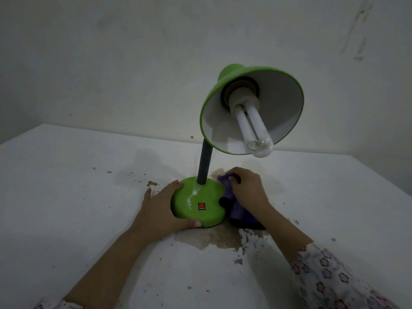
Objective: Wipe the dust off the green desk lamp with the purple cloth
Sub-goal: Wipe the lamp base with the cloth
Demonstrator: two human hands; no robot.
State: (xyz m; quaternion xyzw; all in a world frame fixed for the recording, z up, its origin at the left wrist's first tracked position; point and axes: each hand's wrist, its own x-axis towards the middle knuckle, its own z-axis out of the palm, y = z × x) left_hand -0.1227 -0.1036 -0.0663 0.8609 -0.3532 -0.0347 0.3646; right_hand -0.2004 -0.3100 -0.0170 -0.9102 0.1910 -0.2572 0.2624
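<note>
White table (66,197), stained and flecked, against a bare wall (111,63); green desk lamp (223,101) stands mid-table; left hand (160,210) grips its base (196,206), right hand (247,188) clutches the purple cloth (240,216) against the base's right edge — base wiping judged in hand; neck (204,163) and shade (287,103) next, needing a raised reach; shade holds a bulb (252,128); no containers seen

The white worktop (66,197) is carrying the green desk lamp (196,204), which is standing upright on its round base near the middle. The purple cloth (239,216) is lying bunched on the surface, touching the base's right side. A brownish stain (211,239) is spreading from under the base toward the near edge, and dark flecks (152,183) are lying scattered around it.
</note>
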